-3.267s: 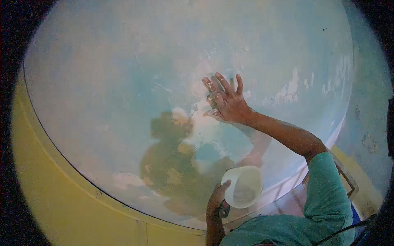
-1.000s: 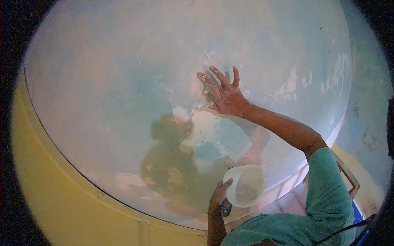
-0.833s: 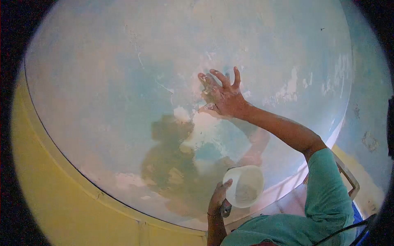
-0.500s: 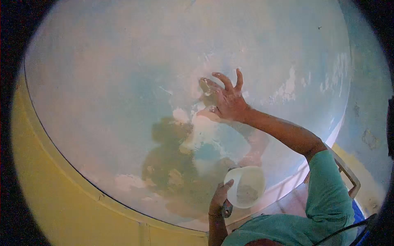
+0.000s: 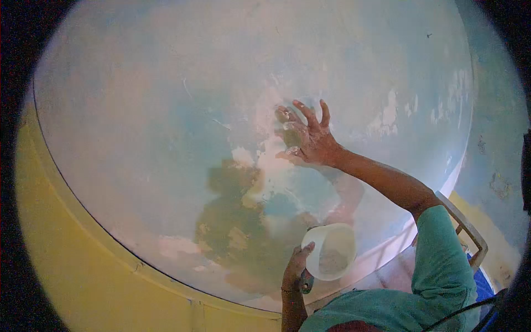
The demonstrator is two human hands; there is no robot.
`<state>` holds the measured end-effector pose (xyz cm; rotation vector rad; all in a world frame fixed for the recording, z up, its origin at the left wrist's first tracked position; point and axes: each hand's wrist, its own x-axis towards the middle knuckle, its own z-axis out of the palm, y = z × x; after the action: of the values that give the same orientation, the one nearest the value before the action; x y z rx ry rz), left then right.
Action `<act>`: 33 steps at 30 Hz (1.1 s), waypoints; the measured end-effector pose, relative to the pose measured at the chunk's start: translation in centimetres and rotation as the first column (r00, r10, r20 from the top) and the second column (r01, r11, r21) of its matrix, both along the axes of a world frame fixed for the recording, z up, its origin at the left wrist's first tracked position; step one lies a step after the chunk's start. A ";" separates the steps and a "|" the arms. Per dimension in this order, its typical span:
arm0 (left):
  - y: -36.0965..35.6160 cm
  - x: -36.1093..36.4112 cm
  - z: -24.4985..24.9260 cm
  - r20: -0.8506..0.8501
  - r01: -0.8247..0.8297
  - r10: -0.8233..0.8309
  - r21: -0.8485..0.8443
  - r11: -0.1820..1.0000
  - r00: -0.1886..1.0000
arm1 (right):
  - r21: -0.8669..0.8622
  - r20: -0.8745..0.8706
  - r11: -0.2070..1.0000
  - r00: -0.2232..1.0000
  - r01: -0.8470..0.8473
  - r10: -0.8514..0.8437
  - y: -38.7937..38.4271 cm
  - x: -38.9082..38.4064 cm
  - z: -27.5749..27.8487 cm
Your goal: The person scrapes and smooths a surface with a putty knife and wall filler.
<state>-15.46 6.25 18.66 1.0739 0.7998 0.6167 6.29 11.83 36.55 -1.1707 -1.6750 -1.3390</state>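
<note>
My right hand (image 5: 315, 141) is against the pale, patchy surface (image 5: 133, 138), fingers spread, with white paste on the fingertips and thumb. Around it the surface has whitish smears and a blue-green area. Lower down, my left hand (image 5: 297, 266) grips the rim of a white round container (image 5: 345, 252), its thumb over the near edge. A dark tool handle (image 5: 306, 282) sticks out beneath that hand, beside the container. How the fingers hold the handle is hidden.
A yellow band (image 5: 83, 243) curves along the lower left of the surface. At the right are a blue-green wall (image 5: 495, 110) and a chair-like frame (image 5: 475, 238). A dark cable (image 5: 464, 310) crosses the lower right corner, near the green sleeve (image 5: 442, 254).
My right hand has shifted slightly to the right across the surface, its fingers still spread. My left hand and the container have hardly moved.
</note>
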 end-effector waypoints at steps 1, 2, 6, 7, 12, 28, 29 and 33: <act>-0.2 0.0 0.4 0.015 0.019 -0.019 0.007 1.000 1.000 | -0.008 0.006 1.000 1.000 0.016 -0.016 0.1 0.1 0.0; -0.3 -0.1 0.6 0.029 0.038 -0.038 0.009 0.999 0.999 | -0.021 0.011 0.999 0.999 0.031 -0.031 0.4 0.2 0.0; 1.1 -0.4 -1.6 -0.021 0.047 -0.047 -0.002 0.999 0.999 | 0.044 0.040 0.998 0.998 0.043 -0.045 0.7 0.7 0.3; 1.4 -0.2 -2.0 -0.031 0.022 -0.023 -0.038 0.999 0.999 | 0.073 0.070 0.996 0.996 0.057 -0.062 0.8 0.9 0.5; 1.3 -0.3 -1.2 -0.064 0.095 -0.094 0.018 0.995 0.993 | 0.127 0.145 0.989 0.985 0.073 -0.091 0.9 1.0 1.3; 1.1 -0.1 -1.2 -0.131 0.040 -0.019 0.161 0.986 0.991 | 0.056 0.148 0.985 0.974 0.163 -0.169 0.0 1.4 1.1; 1.5 -0.3 -1.7 -0.155 0.067 -0.044 0.152 0.986 0.987 | 0.071 0.163 0.982 0.970 0.173 -0.182 -0.1 1.4 1.1; 1.1 -0.2 -1.4 -0.043 0.067 -0.064 0.076 0.995 0.997 | 0.084 0.197 0.973 0.953 0.216 -0.229 -1.0 1.3 0.9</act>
<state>-15.71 7.34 17.22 1.1823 0.7782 0.5758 7.58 10.85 37.40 -1.2502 -1.6676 -1.6901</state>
